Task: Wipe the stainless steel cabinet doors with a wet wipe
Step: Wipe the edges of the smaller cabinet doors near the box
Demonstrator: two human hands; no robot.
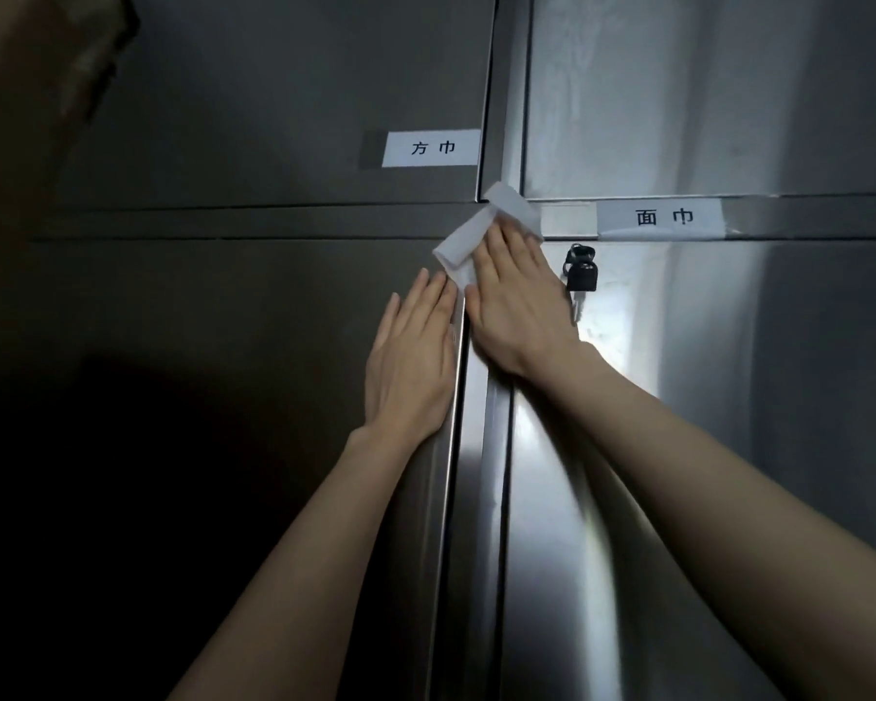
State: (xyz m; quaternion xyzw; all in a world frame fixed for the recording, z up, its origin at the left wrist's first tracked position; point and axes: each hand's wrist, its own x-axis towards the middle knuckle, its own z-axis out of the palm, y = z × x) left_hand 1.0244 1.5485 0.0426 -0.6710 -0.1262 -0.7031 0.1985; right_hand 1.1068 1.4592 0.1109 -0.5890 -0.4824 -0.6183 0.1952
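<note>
**Q:** Left of centre: what is your left hand (410, 366) doing?
**A:** It rests flat on the lower left door (223, 346), fingers straight and close together, holding nothing.
**Q:** Centre?
**A:** The wet wipe (469, 240) lies where the four doors meet, pressed flat under the straight fingers of your right hand (517, 306). It looks thin, limp and light and would likely bunch up, so set your palm over its middle.
**Q:** Right?
**A:** Dark keys (581, 275) hang just beside that hand. Steer round them.
</note>
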